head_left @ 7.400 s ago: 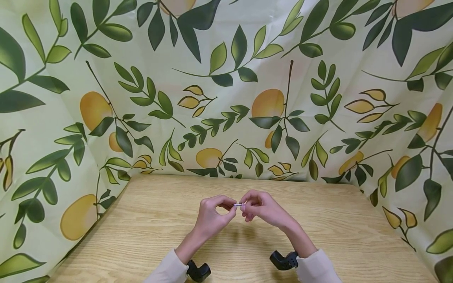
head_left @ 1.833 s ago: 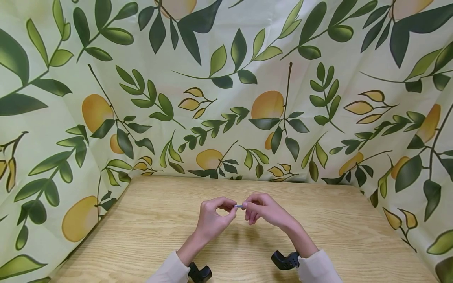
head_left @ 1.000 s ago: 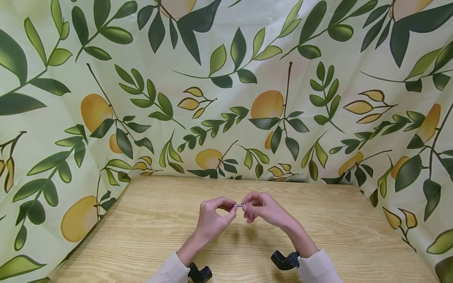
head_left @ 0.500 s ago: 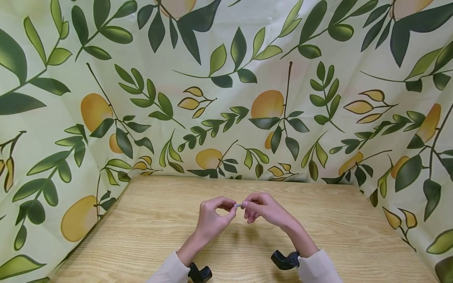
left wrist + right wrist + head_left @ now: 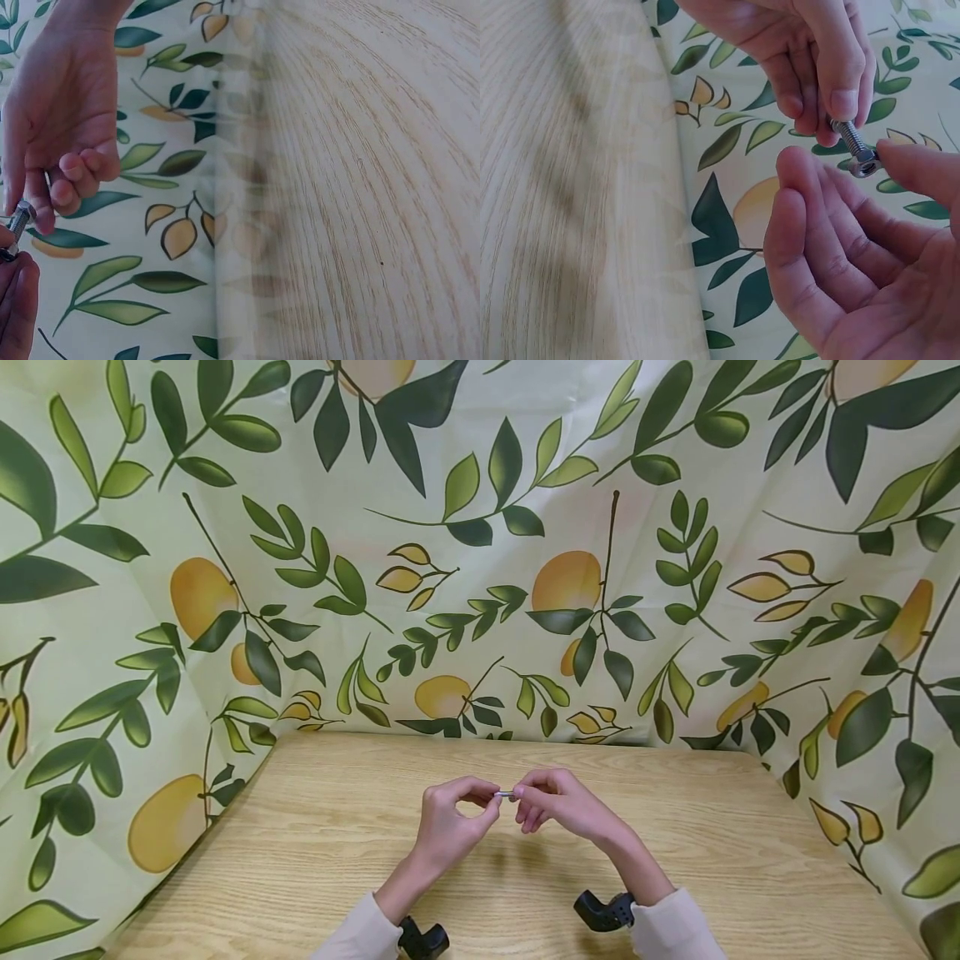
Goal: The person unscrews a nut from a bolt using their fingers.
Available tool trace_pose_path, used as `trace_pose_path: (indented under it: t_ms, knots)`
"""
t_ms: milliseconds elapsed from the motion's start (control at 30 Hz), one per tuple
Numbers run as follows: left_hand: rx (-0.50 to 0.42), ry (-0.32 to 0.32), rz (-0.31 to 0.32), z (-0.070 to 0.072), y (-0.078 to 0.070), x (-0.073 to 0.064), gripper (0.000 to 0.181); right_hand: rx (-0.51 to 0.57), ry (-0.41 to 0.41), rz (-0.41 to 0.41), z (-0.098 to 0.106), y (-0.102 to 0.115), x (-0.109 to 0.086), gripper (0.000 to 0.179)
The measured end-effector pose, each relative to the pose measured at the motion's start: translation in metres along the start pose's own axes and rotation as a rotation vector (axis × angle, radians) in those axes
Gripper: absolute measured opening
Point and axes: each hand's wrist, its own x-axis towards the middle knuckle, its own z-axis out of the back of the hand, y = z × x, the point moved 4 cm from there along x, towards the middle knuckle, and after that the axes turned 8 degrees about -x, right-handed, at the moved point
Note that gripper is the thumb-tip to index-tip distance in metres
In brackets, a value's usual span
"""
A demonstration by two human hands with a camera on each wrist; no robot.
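In the head view, a small silver bolt (image 5: pixel 506 794) lies level between my two hands, above the wooden table. My left hand (image 5: pixel 450 822) pinches its left end between thumb and fingertips. On the bolt's other end sits a hex nut (image 5: pixel 865 163), its open hole facing my right palm. The thumb of my right hand (image 5: pixel 558 802) touches the nut, and my fingers curl close below it. Between nut and left fingertips, the bare thread (image 5: pixel 847 136) shows. In the left wrist view, the nut (image 5: pixel 26 208) lies right at my right fingertips; the pinched end is mostly hidden.
A light wood-grain table (image 5: pixel 337 860) spreads beneath my forearms. Behind and at both sides hangs a cloth (image 5: pixel 480 568) printed with leaves and orange fruit. Black wrist mounts (image 5: pixel 603 912) sit by both pale sleeves.
My left hand stays nearly still with its pinch on the bolt. My right fingers have shifted slightly back and forth at the nut, the fingertips changing position around it.
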Motion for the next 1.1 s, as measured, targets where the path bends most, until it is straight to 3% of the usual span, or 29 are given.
trace_pose_path:
  t_ms: [300, 533, 767, 1100]
  knots:
    - [-0.006, -0.006, -0.003, -0.0001, 0.0014, -0.0004, 0.019, 0.009, -0.018, 0.052, -0.0004, 0.0023, 0.0008, 0.024]
    - [-0.012, -0.003, -0.002, -0.0012, 0.0026, -0.0015, 0.02, -0.007, -0.025, -0.003, 0.0011, -0.0015, 0.0014, 0.031]
    - [-0.008, -0.001, 0.019, -0.0009, 0.0016, -0.0013, 0.019, -0.009, -0.01, 0.014, 0.0003, -0.0007, 0.0007, 0.023]
    - [-0.007, -0.01, 0.018, 0.0004, -0.0004, -0.0005, 0.014, -0.008, -0.014, -0.008, 0.0004, -0.0002, 0.0002, 0.029]
